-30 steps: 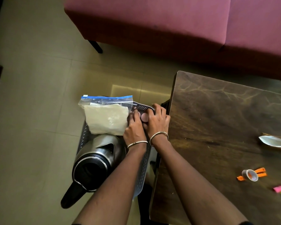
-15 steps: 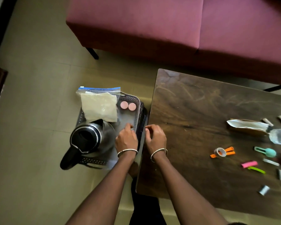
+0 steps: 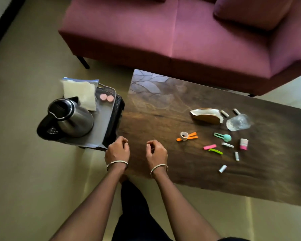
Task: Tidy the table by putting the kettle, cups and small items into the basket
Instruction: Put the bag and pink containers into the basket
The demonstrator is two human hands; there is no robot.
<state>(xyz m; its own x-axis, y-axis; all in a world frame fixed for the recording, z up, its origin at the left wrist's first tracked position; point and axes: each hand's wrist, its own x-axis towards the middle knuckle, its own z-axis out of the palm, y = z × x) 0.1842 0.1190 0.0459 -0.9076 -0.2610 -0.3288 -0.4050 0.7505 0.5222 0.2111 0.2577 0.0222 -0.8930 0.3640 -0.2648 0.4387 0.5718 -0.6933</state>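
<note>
Sitting in basket (image 3: pixel 115 119): steel kettle (image 3: pixel 71 117), zip bag (image 3: pixel 80 93), two pink discs (image 3: pixel 106 97)
Left hand (image 3: pixel 117 150): loosely curled, empty, at basket corner
Right hand (image 3: pixel 156 153): likewise, over worktop (image 3: pixel 163 110)
Worktop: coloured clips (image 3: pixel 209 146) lying right
Writing: too blurred

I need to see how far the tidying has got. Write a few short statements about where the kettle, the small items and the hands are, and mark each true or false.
1. The stainless steel kettle with a black handle stands in the dark perforated plastic basket. True.
2. The two pink round discs lie on the dark wooden table. False: they lie in the basket.
3. The left hand grips the kettle's handle. False: it holds nothing and is apart from the kettle.
4. The orange plastic clip lies on the table. True.
5. The crumpled clear plastic cup is in the basket. False: it lies on the table.
</note>
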